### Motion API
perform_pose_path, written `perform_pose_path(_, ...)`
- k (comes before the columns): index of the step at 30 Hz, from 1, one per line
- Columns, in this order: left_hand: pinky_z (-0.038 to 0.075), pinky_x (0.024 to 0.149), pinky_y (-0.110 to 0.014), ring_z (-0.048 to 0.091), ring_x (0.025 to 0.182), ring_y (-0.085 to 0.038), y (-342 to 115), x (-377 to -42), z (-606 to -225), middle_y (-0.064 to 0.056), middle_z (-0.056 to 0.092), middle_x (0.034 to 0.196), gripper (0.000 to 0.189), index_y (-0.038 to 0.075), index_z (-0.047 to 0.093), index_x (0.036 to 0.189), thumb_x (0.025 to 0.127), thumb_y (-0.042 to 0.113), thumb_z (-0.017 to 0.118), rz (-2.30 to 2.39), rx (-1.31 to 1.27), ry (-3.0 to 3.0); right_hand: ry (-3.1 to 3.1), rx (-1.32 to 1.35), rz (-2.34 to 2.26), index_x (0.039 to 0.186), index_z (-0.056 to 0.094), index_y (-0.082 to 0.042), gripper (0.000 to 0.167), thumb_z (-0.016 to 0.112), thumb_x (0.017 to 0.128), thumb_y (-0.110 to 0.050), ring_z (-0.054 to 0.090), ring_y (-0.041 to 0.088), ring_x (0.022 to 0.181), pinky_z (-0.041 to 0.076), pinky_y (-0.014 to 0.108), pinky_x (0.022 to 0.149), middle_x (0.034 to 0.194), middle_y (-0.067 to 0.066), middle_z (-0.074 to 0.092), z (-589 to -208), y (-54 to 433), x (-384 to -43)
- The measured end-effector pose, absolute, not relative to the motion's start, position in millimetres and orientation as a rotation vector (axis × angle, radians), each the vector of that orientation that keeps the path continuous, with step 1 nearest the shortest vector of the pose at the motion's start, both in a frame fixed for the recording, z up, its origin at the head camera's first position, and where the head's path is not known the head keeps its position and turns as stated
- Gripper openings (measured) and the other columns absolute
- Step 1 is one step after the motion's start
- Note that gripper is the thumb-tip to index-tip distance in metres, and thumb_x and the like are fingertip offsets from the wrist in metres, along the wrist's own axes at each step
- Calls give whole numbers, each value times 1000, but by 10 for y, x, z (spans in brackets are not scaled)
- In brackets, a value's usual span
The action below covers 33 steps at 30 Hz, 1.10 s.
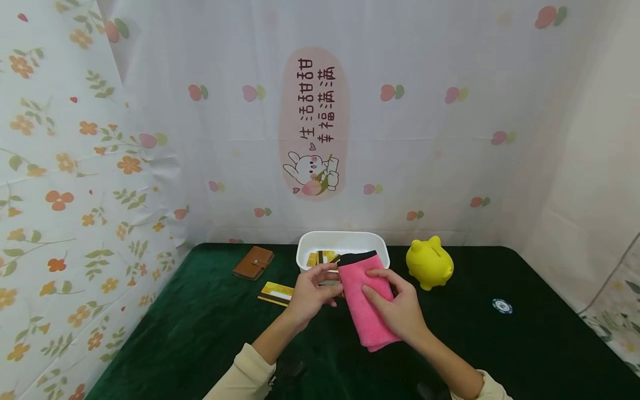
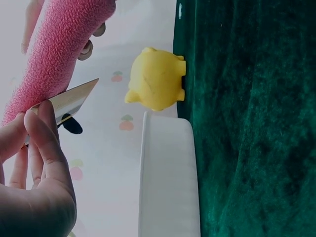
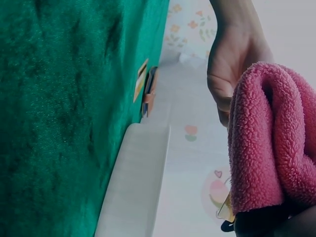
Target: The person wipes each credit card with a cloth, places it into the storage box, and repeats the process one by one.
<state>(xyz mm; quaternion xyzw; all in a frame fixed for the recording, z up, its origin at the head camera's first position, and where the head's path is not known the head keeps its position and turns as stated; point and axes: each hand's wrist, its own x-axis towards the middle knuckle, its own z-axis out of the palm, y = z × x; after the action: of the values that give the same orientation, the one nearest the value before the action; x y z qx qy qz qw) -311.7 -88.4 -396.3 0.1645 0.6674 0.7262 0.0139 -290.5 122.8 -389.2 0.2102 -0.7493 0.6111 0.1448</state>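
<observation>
My right hand (image 1: 400,308) grips a folded pink fluffy cloth (image 1: 367,311) with a black band at its top end, held up above the table. On the cloth's left side is my left hand (image 1: 312,294), its thumb and fingers pinching a bank card (image 2: 76,101) that sticks out beside the cloth. Most of that card is hidden in the head view; a corner of the card (image 3: 226,210) shows past the cloth in the right wrist view. A small black rounded piece (image 2: 73,124) hangs by the card; what it is I cannot tell.
Behind the hands stands a white tray (image 1: 345,238) with yellow cards (image 1: 322,257) inside. Left of it lie a brown wallet (image 1: 253,263) and another yellow card (image 1: 276,293). A yellow piggy bank (image 1: 430,264) and a poker chip (image 1: 502,306) are on the right.
</observation>
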Motion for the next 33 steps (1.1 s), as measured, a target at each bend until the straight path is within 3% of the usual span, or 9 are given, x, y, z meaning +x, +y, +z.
perform_pose_path(16,56,66,-26,70,79,-18,-892,-3084,-3873,-22,67,115,40,-3,57,130,93,5,68,2255,538,2158,-2173,568,1635,118,66,-10,31,75,88,-9,63,18,72,57,28,60,104,11,65,-3870,1216,-2913)
perform_pose_path(23,56,64,-26,70,81,-25,-892,-3089,-3866,-23,66,114,38,-3,58,128,92,5,69,2255,557,2189,-2163,591,1595,115,67,-9,29,75,88,-9,62,18,72,57,28,61,102,12,65,-3854,1243,-2950)
perform_pose_path(33,55,63,-26,69,79,-20,-886,-3085,-3858,-22,66,113,36,-2,59,126,92,4,69,2252,514,2216,-2196,571,1569,115,67,-9,27,75,89,-11,61,20,74,56,28,61,103,12,65,-3867,1266,-2985)
